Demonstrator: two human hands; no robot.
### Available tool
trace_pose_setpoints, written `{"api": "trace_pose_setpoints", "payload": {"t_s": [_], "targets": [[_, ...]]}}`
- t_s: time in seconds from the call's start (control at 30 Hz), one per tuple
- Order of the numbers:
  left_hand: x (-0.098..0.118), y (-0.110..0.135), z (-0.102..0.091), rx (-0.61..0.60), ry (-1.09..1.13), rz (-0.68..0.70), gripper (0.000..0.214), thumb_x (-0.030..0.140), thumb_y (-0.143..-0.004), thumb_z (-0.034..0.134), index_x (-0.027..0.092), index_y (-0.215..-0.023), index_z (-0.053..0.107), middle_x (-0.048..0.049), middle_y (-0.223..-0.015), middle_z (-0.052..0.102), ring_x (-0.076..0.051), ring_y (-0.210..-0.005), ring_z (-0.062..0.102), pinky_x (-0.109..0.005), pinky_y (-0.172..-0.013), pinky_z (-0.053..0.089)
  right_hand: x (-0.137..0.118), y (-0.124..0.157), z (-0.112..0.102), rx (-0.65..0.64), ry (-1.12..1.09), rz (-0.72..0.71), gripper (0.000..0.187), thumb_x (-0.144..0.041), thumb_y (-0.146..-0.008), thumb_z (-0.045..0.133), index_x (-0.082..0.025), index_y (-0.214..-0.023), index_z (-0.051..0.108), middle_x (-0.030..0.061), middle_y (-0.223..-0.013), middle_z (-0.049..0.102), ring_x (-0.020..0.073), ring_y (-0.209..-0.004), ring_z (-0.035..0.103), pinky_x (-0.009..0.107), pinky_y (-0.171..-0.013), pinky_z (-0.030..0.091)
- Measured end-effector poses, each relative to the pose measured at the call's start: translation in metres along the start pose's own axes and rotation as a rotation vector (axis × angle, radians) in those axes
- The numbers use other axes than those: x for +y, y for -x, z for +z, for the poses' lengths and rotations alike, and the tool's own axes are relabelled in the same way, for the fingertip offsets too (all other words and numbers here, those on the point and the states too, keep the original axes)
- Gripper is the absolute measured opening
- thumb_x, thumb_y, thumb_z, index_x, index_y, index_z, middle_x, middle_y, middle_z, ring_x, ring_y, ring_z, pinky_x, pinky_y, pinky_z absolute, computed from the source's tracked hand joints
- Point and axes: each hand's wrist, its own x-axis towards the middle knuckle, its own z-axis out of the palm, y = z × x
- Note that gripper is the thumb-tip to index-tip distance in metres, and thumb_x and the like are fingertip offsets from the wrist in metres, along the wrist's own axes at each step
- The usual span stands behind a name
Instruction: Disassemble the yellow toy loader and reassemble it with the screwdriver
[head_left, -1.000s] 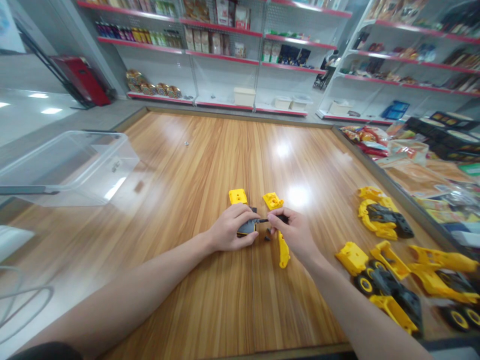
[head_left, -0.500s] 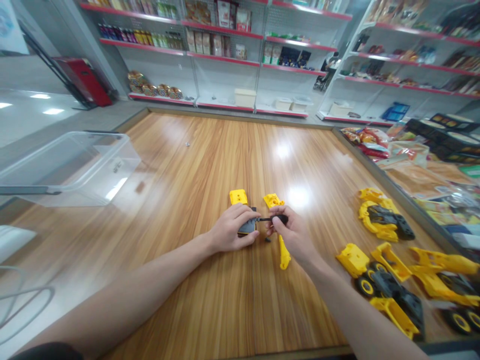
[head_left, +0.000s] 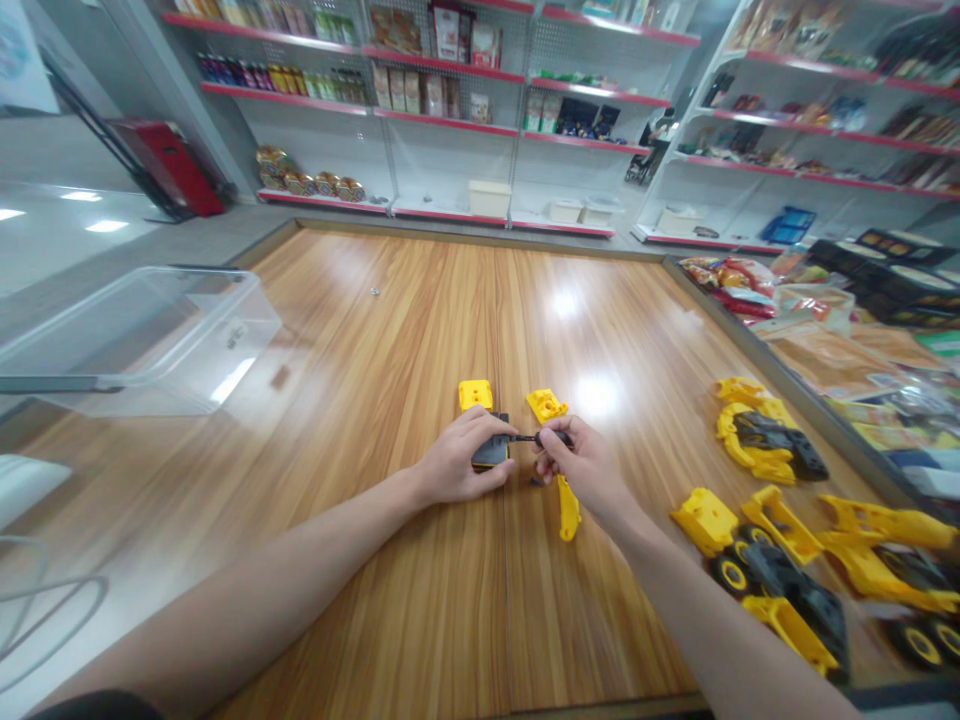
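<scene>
My left hand [head_left: 459,465] is closed on a small black and yellow toy part [head_left: 491,453] and presses it to the wooden table [head_left: 420,340]. My right hand [head_left: 583,465] is closed on a small black tool [head_left: 551,437] whose thin tip points left into that part. A long yellow piece [head_left: 568,508] lies under my right hand. Two small yellow blocks, one at left [head_left: 475,394] and one at right [head_left: 546,404], sit just beyond my fingers.
A clear plastic bin [head_left: 142,335] stands at the table's left. Yellow and black toy vehicle parts [head_left: 780,560] lie at the right, near the table's edge. Packaged goods [head_left: 825,310] cover the far right. Store shelves [head_left: 450,110] line the back.
My right hand has turned slightly on the tool, fingers curling over its handle. My left hand and the part have stayed put.
</scene>
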Motion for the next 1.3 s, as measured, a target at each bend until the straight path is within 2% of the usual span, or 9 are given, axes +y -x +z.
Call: {"api": "trace_pose_setpoints", "payload": {"t_s": [0.1, 0.2, 0.3, 0.53, 0.77, 1.03, 1.2, 1.3], "targets": [[0.0, 0.0, 0.0, -0.002, 0.002, -0.01, 0.035, 0.025, -0.079, 0.064, 0.018, -0.112, 0.055, -0.0095, -0.097, 0.063, -0.022, -0.089, 0.055, -0.038, -0.081, 0.048, 0.0, 0.0, -0.002, 0.013, 0.158, -0.046, 0.024, -0.04, -0.086, 0.061, -0.018, -0.092, 0.056, -0.0015, -0.068, 0.06, 0.0125, -0.055, 0.056, 0.026, -0.052, 0.047], [-0.001, 0.0, 0.0, -0.014, 0.017, 0.004, 0.037, 0.025, -0.078, 0.065, 0.018, -0.114, 0.055, -0.0095, -0.097, 0.063, -0.022, -0.089, 0.055, -0.038, -0.081, 0.048, -0.004, 0.004, -0.001, -0.007, 0.336, -0.166, 0.018, -0.03, -0.082, 0.066, -0.02, -0.096, 0.063, 0.0008, -0.081, 0.065, 0.015, -0.069, 0.06, 0.028, -0.064, 0.049], [0.0, 0.0, -0.001, -0.044, 0.035, 0.025, 0.041, 0.026, -0.078, 0.066, 0.018, -0.116, 0.054, -0.0097, -0.097, 0.062, -0.022, -0.089, 0.056, -0.038, -0.08, 0.049, -0.007, 0.006, 0.001, -0.013, 0.446, -0.287, 0.011, -0.025, -0.082, 0.066, -0.02, -0.092, 0.065, 0.0017, -0.088, 0.067, 0.0169, -0.079, 0.062, 0.03, -0.072, 0.049], [0.0, 0.001, 0.0, -0.046, 0.067, 0.011, 0.046, 0.028, -0.078, 0.067, 0.018, -0.12, 0.05, -0.0104, -0.1, 0.061, -0.022, -0.091, 0.058, -0.037, -0.082, 0.05, -0.012, 0.007, -0.001, -0.014, 0.642, -0.507, 0.009, -0.023, -0.088, 0.06, -0.021, -0.093, 0.067, 0.0042, -0.087, 0.064, 0.0178, -0.08, 0.06, 0.031, -0.072, 0.048], [0.0, 0.001, 0.0, -0.068, 0.058, -0.08, 0.04, 0.034, -0.076, 0.068, 0.019, -0.11, 0.052, -0.0097, -0.099, 0.061, -0.021, -0.089, 0.06, -0.035, -0.079, 0.05, -0.008, 0.005, -0.003, -0.025, 0.695, -0.564, 0.008, -0.021, -0.086, 0.062, -0.022, -0.094, 0.064, 0.0037, -0.088, 0.063, 0.0186, -0.084, 0.061, 0.031, -0.074, 0.048], [0.003, -0.002, 0.0, -0.08, 0.045, -0.068, 0.035, 0.034, -0.077, 0.067, 0.019, -0.106, 0.053, -0.0096, -0.098, 0.062, -0.022, -0.09, 0.06, -0.036, -0.08, 0.05, -0.006, 0.007, -0.002, -0.033, 0.769, -0.573, 0.01, -0.025, -0.091, 0.057, -0.021, -0.09, 0.066, 0.0044, -0.086, 0.062, 0.0176, -0.079, 0.06, 0.031, -0.073, 0.049], [0.004, -0.003, 0.0, -0.082, 0.045, -0.055, 0.034, 0.032, -0.077, 0.066, 0.019, -0.106, 0.053, -0.0094, -0.096, 0.061, -0.022, -0.09, 0.06, -0.035, -0.079, 0.049, -0.008, 0.007, 0.0, -0.04, 0.748, -0.575, 0.009, -0.024, -0.089, 0.06, -0.022, -0.096, 0.063, 0.0042, -0.09, 0.064, 0.0185, -0.084, 0.062, 0.031, -0.076, 0.049], [0.004, -0.003, 0.0, -0.083, 0.04, -0.058, 0.033, 0.033, -0.077, 0.066, 0.019, -0.104, 0.053, -0.009, -0.095, 0.061, -0.022, -0.088, 0.059, -0.035, -0.079, 0.049, -0.007, 0.007, 0.0, -0.038, 0.763, -0.566, 0.009, -0.026, -0.092, 0.056, -0.022, -0.092, 0.065, 0.0039, -0.087, 0.062, 0.0172, -0.08, 0.061, 0.03, -0.074, 0.049]]}}
